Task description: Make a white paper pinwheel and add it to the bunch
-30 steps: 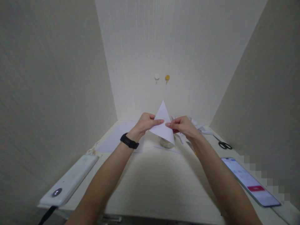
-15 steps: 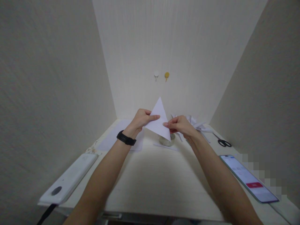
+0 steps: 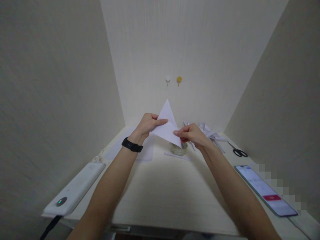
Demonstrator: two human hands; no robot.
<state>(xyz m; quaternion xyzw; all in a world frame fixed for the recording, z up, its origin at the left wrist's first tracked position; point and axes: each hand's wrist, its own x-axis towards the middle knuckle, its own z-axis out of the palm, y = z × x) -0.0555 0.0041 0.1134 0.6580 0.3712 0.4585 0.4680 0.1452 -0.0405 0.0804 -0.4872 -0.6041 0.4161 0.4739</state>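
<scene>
A white sheet of paper (image 3: 166,125), triangular in outline with its point upward, is held in the air above the table. My left hand (image 3: 149,125) pinches its left side, the thumb lying flat across the front and the fingers behind. On the lower right edge, my right hand (image 3: 191,134) grips the paper between thumb and fingers. Just behind and below the paper's lower corner stands a roll of clear tape (image 3: 178,150), partly covered by it. A thin paper strip (image 3: 177,156) lies in front of the tape. A black band sits on my left wrist.
Flat white paper (image 3: 146,155) lies at the left back of the table. Curled paper strips (image 3: 212,133) are heaped behind my right hand. Black-handled scissors (image 3: 240,153) and a lit phone (image 3: 266,190) lie on the right, a white device (image 3: 75,188) on the left. Walls enclose three sides.
My left hand and the paper's upper point have shifted slightly left. More of the tape roll shows now. My right hand keeps its grip in nearly the same spot.
</scene>
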